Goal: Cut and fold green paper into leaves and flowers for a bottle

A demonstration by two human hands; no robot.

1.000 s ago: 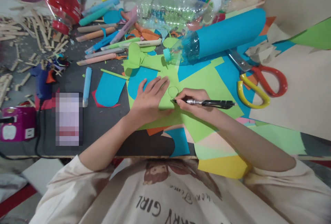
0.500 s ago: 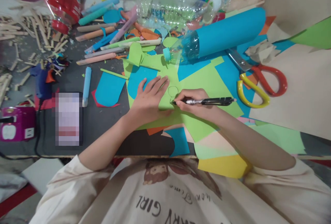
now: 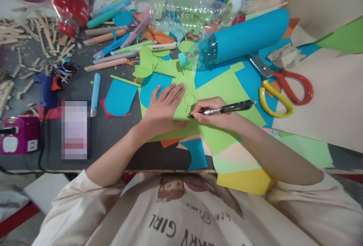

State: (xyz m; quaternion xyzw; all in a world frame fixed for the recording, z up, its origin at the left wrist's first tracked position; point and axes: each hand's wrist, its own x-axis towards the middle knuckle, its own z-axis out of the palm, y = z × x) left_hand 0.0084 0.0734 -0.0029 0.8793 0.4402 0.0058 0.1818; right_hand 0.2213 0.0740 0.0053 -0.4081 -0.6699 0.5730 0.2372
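My right hand (image 3: 214, 110) grips a black pen (image 3: 235, 106), its tip on a sheet of light green paper (image 3: 219, 87). Beside the tip a pen-drawn circle (image 3: 189, 99) shows, with a curved line below it. My left hand (image 3: 163, 109) lies flat on the same paper with fingers spread, left of the drawing. Partly under its fingertips is a blue paper piece (image 3: 148, 94). Just beyond that hand sits a cut green paper shape (image 3: 146, 62).
A bottle wrapped in blue paper (image 3: 252, 38) lies beyond the green sheet. Scissors (image 3: 278, 87) with red and yellow handles rest at right. Several markers (image 3: 113, 62), a glue gun (image 3: 47, 89), a phone (image 3: 75, 130) and wooden sticks (image 3: 42, 34) are at left.
The pen tip has moved slightly down, and the curved line below the circle has grown longer. The pen's rear end has swung a little nearer. My left hand stays in place.
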